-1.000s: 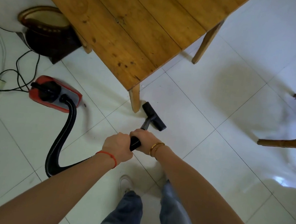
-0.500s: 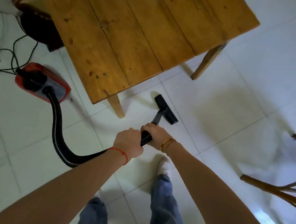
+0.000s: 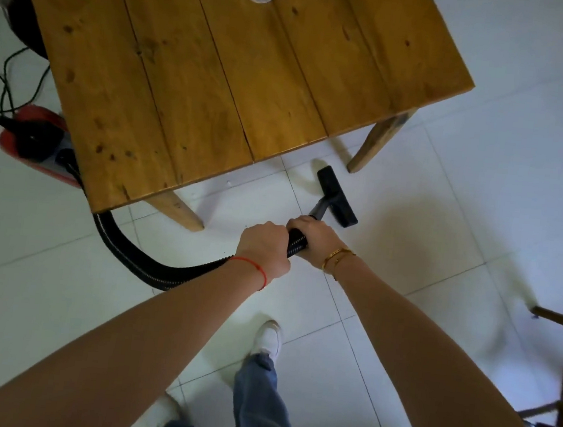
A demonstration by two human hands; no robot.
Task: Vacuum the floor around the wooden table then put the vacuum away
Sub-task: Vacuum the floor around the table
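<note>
The nozzle (image 3: 336, 198) sits on the tiles between two legs of the table (image 3: 218, 69), on a stiff wand that should push lightly. Both hands curl round the ribbed hose (image 3: 138, 258), left hand (image 3: 264, 248) behind right hand (image 3: 315, 235); the soft hose trails to the red body (image 3: 36, 141).

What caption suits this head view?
Both hands, left and right, grip the vacuum hose, nozzle beside the wooden table.

1. The left hand (image 3: 264, 251) is curled round the vacuum hose (image 3: 296, 244), arm stretched forward.
2. The right hand (image 3: 315, 235) grips the hose just ahead of the left hand, arm likewise extended.
</note>
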